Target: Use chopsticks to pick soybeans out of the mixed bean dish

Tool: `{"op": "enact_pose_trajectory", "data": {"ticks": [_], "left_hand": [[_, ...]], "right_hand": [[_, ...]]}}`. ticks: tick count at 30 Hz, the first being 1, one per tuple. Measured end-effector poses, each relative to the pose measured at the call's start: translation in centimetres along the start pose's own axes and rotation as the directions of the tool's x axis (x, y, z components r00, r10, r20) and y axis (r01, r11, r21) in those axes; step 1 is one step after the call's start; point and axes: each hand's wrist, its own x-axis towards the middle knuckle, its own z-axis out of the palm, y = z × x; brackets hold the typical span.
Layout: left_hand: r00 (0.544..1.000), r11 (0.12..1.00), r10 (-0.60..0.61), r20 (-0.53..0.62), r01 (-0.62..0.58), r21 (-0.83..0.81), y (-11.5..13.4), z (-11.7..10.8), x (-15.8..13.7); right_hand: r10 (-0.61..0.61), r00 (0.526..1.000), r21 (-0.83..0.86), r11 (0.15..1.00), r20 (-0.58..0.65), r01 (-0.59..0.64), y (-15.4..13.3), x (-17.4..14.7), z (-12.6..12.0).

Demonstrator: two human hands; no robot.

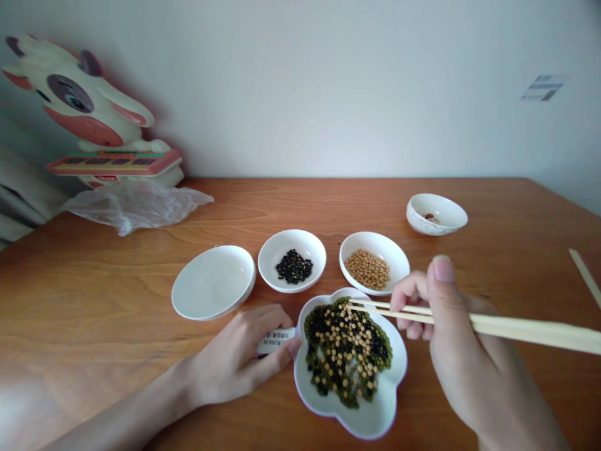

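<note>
A flower-shaped white dish [385, 421] holds a mix of green, black and tan beans [345, 351]. My left hand [248, 351] is closed at its left edge, thumb and fingers around a white tab with printed text. Between the fingers of my right hand [464, 338] is a pair of pale wooden chopsticks [516, 329]. Their tips reach over the upper part of the beans; whether they pinch one I cannot tell. Just behind the dish stand a bowl [268, 257] of black beans [294, 267] and a bowl [399, 260] of tan soybeans [367, 269].
Left of these sits a bare white bowl [213, 282]. Farther back right, another bowl [436, 216] contains a few small brownish pieces. A cow-shaped toy keyboard [113, 125] and a crumpled plastic bag [136, 203] are back left. A pale stick [585, 275] lies at the right edge.
</note>
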Motion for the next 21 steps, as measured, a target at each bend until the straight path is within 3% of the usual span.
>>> {"op": "enact_pose_trajectory", "data": {"ticks": [9, 16, 21], "left_hand": [[1.0, 1.0, -0.013, 0.008, 0.013, -0.005, -0.1, 0.0, 0.0], [1.0, 1.0, -0.02, 0.015, 0.02, -0.002, -0.2, -0.1, 0.1], [1.0, 1.0, -0.016, 0.012, 0.016, -0.006, -0.3, 0.0, -0.2]], "right_hand": [[-0.012, 1.0, -0.042, 0.999, -0.009, 0.012, -0.1, 0.2, -0.1], [-0.001, 0.994, -0.006, 1.0, -0.106, 0.001, -1.2, 0.0, 0.6], [-0.032, 0.996, 0.009, 0.999, -0.08, 0.033, -0.8, 0.1, 0.2]]}}
